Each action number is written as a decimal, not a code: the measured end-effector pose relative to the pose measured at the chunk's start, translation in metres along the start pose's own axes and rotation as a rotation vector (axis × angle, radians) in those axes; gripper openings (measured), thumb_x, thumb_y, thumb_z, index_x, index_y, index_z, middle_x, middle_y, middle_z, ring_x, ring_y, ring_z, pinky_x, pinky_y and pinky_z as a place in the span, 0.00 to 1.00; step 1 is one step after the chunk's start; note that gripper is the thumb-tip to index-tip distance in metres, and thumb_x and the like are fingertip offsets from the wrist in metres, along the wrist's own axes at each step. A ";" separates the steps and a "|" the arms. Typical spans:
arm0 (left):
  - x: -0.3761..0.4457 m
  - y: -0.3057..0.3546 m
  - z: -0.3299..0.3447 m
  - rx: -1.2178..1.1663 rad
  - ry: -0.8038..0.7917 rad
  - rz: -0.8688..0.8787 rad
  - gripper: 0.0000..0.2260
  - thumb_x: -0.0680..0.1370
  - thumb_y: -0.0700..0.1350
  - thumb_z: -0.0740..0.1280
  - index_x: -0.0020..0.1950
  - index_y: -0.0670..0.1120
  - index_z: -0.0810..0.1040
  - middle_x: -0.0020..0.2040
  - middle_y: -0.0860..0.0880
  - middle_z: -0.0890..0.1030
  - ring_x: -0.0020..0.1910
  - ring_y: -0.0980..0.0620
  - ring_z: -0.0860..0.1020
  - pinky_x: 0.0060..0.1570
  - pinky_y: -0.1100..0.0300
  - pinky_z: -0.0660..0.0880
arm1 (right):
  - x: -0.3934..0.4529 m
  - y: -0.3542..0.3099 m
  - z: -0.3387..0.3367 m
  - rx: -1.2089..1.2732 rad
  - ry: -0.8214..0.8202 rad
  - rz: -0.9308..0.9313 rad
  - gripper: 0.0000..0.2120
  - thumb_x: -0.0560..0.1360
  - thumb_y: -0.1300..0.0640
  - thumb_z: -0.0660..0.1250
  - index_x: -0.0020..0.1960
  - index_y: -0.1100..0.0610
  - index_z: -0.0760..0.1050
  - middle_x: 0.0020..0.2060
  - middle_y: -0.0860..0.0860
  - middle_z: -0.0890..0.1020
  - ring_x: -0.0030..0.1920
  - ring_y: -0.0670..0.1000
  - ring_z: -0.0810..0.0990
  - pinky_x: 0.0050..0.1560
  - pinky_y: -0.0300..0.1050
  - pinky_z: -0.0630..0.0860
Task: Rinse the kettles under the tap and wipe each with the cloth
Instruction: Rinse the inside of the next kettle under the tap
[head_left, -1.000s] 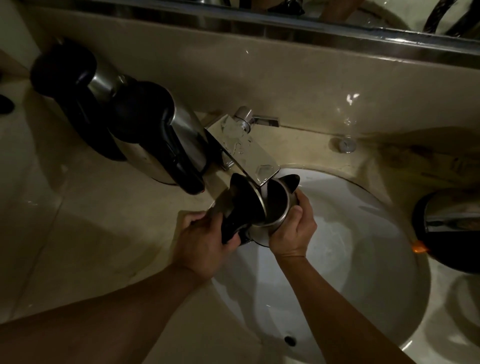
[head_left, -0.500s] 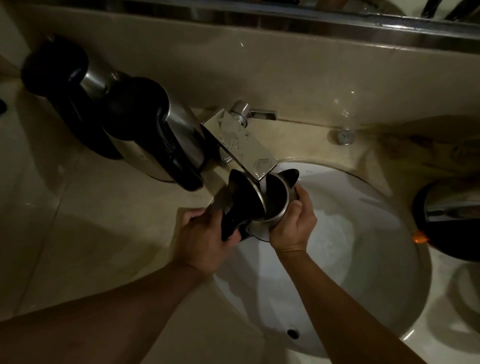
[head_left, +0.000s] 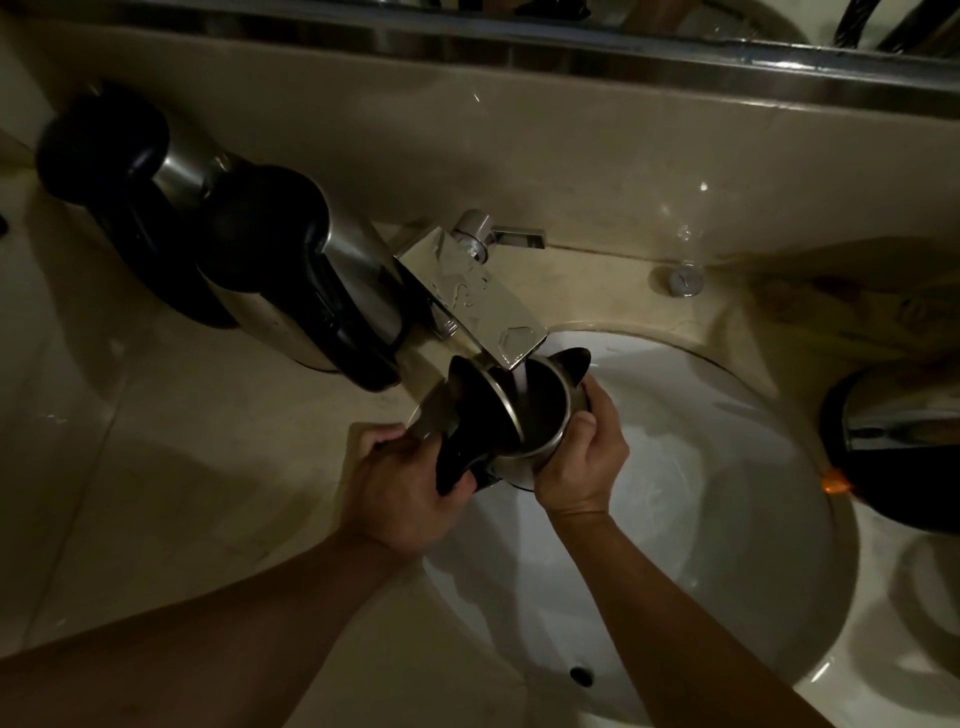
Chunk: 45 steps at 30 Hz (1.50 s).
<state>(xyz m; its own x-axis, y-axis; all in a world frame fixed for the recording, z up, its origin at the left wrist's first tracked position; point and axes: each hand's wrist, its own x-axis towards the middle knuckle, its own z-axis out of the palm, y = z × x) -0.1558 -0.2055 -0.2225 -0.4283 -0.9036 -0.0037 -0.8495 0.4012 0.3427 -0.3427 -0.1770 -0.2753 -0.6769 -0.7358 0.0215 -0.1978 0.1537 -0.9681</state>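
A small steel kettle (head_left: 540, 415) with its black lid (head_left: 480, 400) hinged open is held over the rear left part of the white basin (head_left: 675, 519), its mouth right under the end of the flat chrome tap spout (head_left: 483, 301). The left hand (head_left: 400, 488) has its grip wrapped round the kettle's black handle (head_left: 457, 462); the right hand (head_left: 582, 457) has its grip curled round the steel body, thumb toward the rim. On the worktop (head_left: 156, 493), near its rear left corner, two larger steel kettles with black lids stand close together, one (head_left: 311, 291) just beside the tap, the other (head_left: 119, 171) behind it. Another kettle (head_left: 898, 431) sits at the right edge, beside the basin. No brand, label or writing can be read in this dim light.
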 end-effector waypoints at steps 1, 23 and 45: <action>0.000 -0.001 0.001 0.002 0.001 0.002 0.10 0.73 0.58 0.66 0.44 0.52 0.77 0.30 0.55 0.80 0.35 0.55 0.81 0.59 0.56 0.63 | 0.000 -0.001 0.000 0.000 -0.002 -0.003 0.25 0.82 0.47 0.53 0.70 0.56 0.77 0.58 0.57 0.82 0.62 0.60 0.80 0.60 0.64 0.78; 0.001 0.000 0.001 0.003 0.006 -0.026 0.09 0.71 0.56 0.69 0.40 0.52 0.76 0.29 0.55 0.78 0.34 0.55 0.80 0.58 0.58 0.63 | 0.000 -0.013 0.000 0.047 -0.002 -0.019 0.25 0.81 0.49 0.53 0.70 0.59 0.78 0.57 0.49 0.83 0.60 0.49 0.81 0.62 0.51 0.79; 0.001 -0.001 0.001 0.009 -0.037 -0.028 0.12 0.72 0.61 0.64 0.42 0.53 0.79 0.33 0.57 0.80 0.37 0.58 0.80 0.58 0.55 0.65 | 0.000 -0.006 0.000 -0.023 0.009 -0.050 0.28 0.83 0.43 0.54 0.70 0.62 0.77 0.59 0.51 0.82 0.61 0.57 0.80 0.61 0.62 0.78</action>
<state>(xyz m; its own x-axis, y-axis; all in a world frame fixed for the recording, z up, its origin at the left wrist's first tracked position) -0.1552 -0.2064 -0.2235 -0.4156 -0.9083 -0.0477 -0.8636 0.3776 0.3340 -0.3413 -0.1779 -0.2698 -0.6721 -0.7370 0.0716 -0.2478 0.1327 -0.9597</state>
